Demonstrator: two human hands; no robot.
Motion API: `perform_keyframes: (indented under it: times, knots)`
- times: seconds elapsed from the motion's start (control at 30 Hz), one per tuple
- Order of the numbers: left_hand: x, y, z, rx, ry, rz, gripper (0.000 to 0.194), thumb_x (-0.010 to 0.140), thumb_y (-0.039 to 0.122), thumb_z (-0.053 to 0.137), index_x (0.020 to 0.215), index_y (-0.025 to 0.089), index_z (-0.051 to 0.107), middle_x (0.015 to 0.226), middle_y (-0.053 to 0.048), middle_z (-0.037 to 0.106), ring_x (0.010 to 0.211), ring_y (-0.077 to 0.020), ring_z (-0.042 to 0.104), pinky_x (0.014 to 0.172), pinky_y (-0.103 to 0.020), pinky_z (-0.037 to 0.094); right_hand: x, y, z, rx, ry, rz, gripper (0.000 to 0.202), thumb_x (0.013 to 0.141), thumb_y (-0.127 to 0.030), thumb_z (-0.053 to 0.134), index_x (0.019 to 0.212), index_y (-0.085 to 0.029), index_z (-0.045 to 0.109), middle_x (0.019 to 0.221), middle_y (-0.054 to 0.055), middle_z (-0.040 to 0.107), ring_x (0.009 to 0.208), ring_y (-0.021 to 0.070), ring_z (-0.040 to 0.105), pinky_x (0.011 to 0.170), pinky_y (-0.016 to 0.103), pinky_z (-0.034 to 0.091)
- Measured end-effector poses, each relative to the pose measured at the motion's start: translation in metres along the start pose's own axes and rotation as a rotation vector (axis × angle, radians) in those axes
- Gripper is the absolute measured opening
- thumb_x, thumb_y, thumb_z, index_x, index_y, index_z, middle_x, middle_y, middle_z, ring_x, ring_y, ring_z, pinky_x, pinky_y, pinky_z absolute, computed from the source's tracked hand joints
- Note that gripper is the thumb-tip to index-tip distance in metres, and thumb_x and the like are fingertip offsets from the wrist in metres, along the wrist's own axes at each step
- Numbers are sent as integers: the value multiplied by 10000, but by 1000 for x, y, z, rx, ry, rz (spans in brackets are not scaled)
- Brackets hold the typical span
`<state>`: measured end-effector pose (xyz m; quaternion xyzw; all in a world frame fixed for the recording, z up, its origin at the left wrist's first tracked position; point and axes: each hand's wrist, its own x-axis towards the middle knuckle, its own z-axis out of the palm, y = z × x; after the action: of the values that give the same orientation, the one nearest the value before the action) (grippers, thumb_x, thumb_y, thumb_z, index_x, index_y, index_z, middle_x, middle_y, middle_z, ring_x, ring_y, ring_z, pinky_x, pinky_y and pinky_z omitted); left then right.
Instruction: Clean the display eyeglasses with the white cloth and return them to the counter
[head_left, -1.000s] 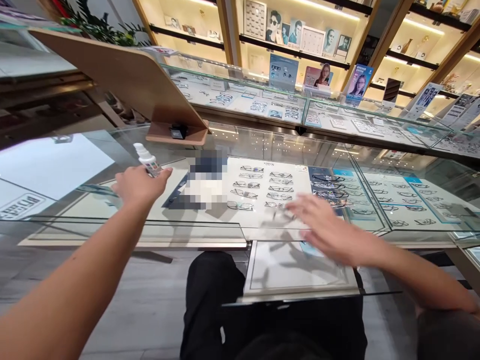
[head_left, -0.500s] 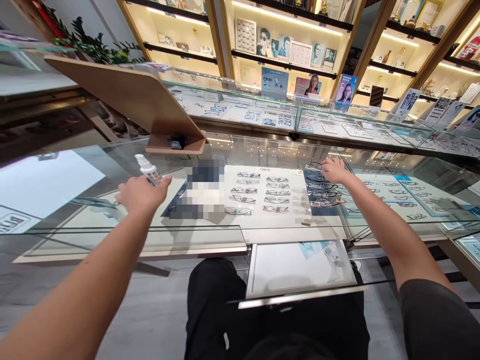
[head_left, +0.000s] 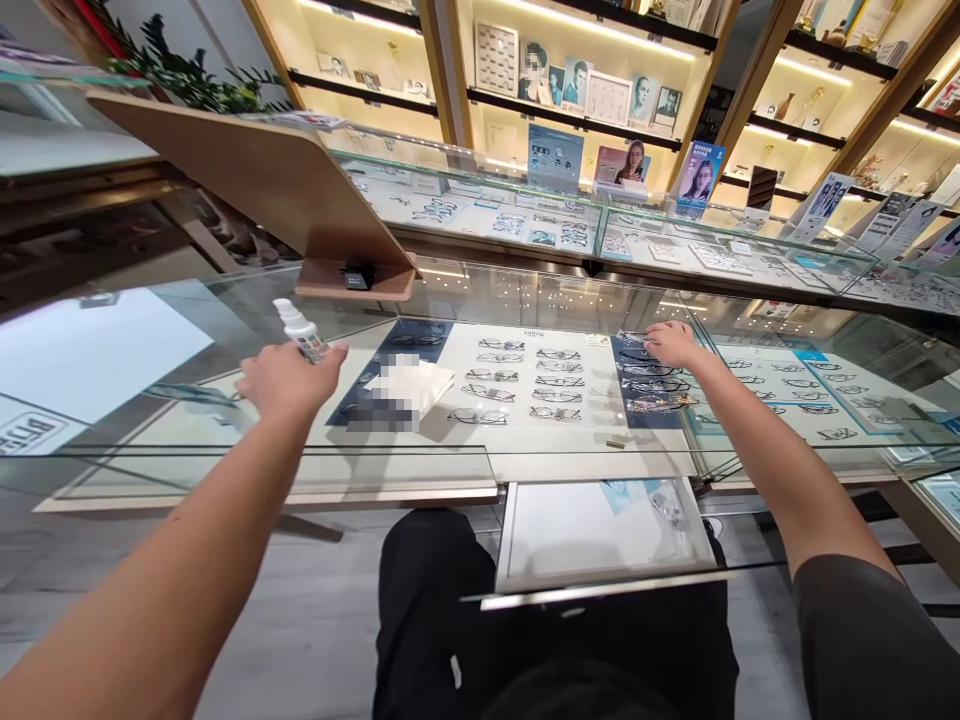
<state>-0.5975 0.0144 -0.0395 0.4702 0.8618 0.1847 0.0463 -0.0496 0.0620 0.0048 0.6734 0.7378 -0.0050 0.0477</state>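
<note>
My left hand [head_left: 291, 385], above the glass counter on the left, is closed around a white spray bottle [head_left: 298, 328] with a small printed label. The bottle leans, its cap pointing up and left. My right hand [head_left: 670, 344] is low over the dark blue panel [head_left: 651, 420] at the right, its fingers closed at the temple side of a pair of eyeglasses [head_left: 632, 337] in the top row. The fingertips partly cover that pair. Below it, several eyeglasses [head_left: 654, 385] lie in a column on the same panel.
Two columns of eyeglasses [head_left: 557, 381] lie on the white display board. A pale cloth or paper [head_left: 431, 385], partly pixelated, lies on the left blue panel [head_left: 420, 330]. An open drawer [head_left: 577, 540] juts out before my lap. A tilted wooden-backed mirror or stand [head_left: 300, 200] stands behind my left hand.
My right hand has lowered slightly, bringing the eyeglasses down onto the top of the blue panel. My left hand keeps the spray bottle in nearly the same place. The view has shifted a little.
</note>
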Motion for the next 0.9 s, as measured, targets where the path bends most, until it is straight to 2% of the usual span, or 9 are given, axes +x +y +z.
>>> perform_keyframes:
  times: [0.1, 0.2, 0.27, 0.33, 0.43, 0.53, 0.6, 0.77, 0.9]
  knots:
    - [-10, 9, -8, 50, 3, -72, 664, 964, 529, 445, 1329, 25, 678, 1391, -300, 626, 1372, -478, 503, 1131, -602, 455, -20, -21, -23, 137, 178, -60, 386, 998, -358, 493, 1209, -194, 772, 1570, 142, 562, 1455, 393, 426, 1226, 617, 319]
    - [-17, 13, -13, 58, -2, -65, 633, 986, 502, 463, 1343, 23, 674, 1424, -289, 621, 1385, -471, 504, 1141, -596, 451, -81, -74, -38, 464, 410, -349, 329, 1017, -321, 503, 1236, -229, 730, 1385, 119, 659, 1360, 323, 527, 1185, 564, 398]
    - [-19, 14, -15, 55, -3, -69, 625, 989, 489, 479, 1351, 15, 665, 1448, -286, 608, 1397, -471, 497, 1155, -597, 439, -137, -119, -29, 647, 305, -609, 258, 1036, -320, 517, 1189, -249, 713, 1238, 87, 711, 1223, 264, 619, 1114, 485, 480]
    - [-18, 13, -14, 46, 2, -73, 614, 985, 485, 498, 1345, 17, 663, 1458, -282, 601, 1404, -468, 491, 1162, -594, 431, -188, -158, 0, 750, 43, -850, 178, 1020, -317, 585, 1126, -238, 703, 1188, 83, 735, 1131, 221, 664, 1032, 382, 537]
    - [-16, 11, -12, 35, 9, -78, 574, 977, 491, 520, 1300, 47, 688, 1433, -269, 618, 1394, -458, 491, 1150, -591, 439, -216, -189, 65, 710, -259, -903, 153, 1009, -254, 584, 1077, -206, 712, 1095, 76, 756, 1047, 201, 687, 941, 318, 559]
    - [-14, 8, -9, 25, 28, -75, 548, 975, 499, 531, 1266, 71, 711, 1398, -261, 639, 1373, -453, 498, 1126, -598, 451, -177, -187, 123, 539, -238, -618, 101, 935, -162, 630, 925, -176, 730, 1097, 102, 755, 1089, 234, 667, 983, 361, 541]
    - [-13, 8, -9, 24, 36, -73, 552, 978, 505, 527, 1260, 69, 715, 1386, -264, 641, 1357, -453, 502, 1115, -600, 455, -132, -179, 143, 435, -77, -404, 121, 896, -138, 647, 963, -172, 742, 1232, 119, 736, 1190, 264, 627, 1055, 389, 509]
    - [-15, 11, -11, 46, 0, -73, 611, 1001, 507, 485, 1317, 25, 686, 1434, -278, 606, 1369, -454, 491, 1136, -592, 437, -49, -163, 159, 337, 68, -241, 282, 920, -224, 598, 1158, -107, 694, 1595, 217, 511, 1520, 373, 354, 1254, 522, 318]
    - [-19, 13, -12, 31, 16, -65, 578, 1002, 489, 500, 1307, 38, 693, 1419, -277, 618, 1365, -454, 497, 1130, -598, 440, -23, -162, 171, 260, 82, -240, 219, 833, -201, 614, 1034, -152, 685, 1544, 186, 575, 1515, 360, 359, 1251, 501, 299]
